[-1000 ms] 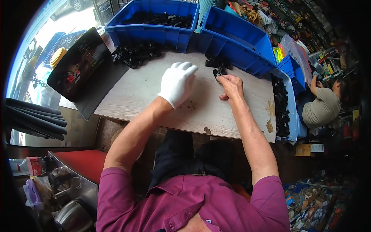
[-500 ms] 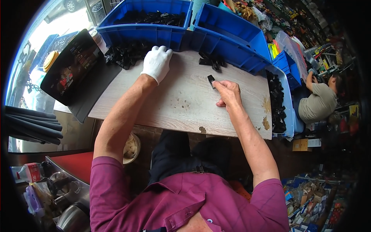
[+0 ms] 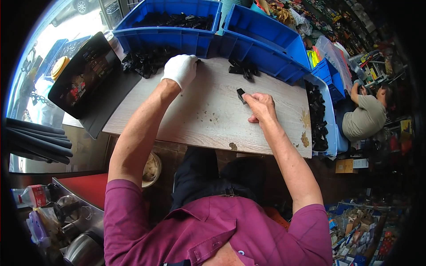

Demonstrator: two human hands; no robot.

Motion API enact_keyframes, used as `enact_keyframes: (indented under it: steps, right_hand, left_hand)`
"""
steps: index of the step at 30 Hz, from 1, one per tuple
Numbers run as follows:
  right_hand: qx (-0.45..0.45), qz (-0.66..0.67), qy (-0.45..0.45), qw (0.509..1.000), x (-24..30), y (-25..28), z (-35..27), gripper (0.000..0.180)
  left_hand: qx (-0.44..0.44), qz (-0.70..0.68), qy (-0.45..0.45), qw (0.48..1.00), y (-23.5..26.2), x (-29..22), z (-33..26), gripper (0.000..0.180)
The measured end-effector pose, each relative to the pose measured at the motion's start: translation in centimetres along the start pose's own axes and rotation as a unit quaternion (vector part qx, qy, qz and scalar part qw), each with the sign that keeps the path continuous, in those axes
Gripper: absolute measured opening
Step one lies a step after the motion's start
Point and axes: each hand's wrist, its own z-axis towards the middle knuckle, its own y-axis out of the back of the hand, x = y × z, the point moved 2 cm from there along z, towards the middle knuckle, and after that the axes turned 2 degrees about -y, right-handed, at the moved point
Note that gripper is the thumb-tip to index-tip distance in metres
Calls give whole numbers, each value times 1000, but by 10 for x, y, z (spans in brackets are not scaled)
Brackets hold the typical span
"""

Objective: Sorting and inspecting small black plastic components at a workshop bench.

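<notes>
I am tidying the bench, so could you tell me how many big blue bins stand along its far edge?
2: one blue bin beyond the gloved left hand, the other blue bin to its right. Smaller blue trays sit farther right.

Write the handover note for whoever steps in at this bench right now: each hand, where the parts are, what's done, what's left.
Left hand, in a white glove, rests on the pile of black parts at the far left of the wooden table; whether it grips one cannot be seen.
Right hand, bare, pinches one small black part upright on the table.
A smaller cluster of black parts lies ahead of it.
Done: black pieces fill the far blue bin and the tray at the right edge.
Left: both loose piles on the table.
</notes>
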Motion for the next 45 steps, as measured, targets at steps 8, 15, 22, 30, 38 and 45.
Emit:
enact_keyframes:
  steps: [8,15,22,30,38,45]
  right_hand:
    - [-9,-25,7,1000,-1,-2,2,38]
    - [-5,3,15,1000,0,-5,0,35]
    - [-11,2,6,1000,-4,0,-1,34]
    - [76,150,68,983,-7,6,-8,36]
    - [98,109,98,984,11,3,-11,52]
    - [93,-10,78,993,9,-3,0,40]
  left_hand:
    - [-28,-29,47,998,8,2,-4,21]
    - [-78,44,25,996,-8,-6,-15,17]
    - [-42,27,79,996,-6,-1,-8,23]
    - [-110,-76,85,987,-6,4,-22,27]
    - [-115,-3,-12,993,-11,-17,-39,20]
    - [-50,-263,-1,964,2,-65,-50,30]
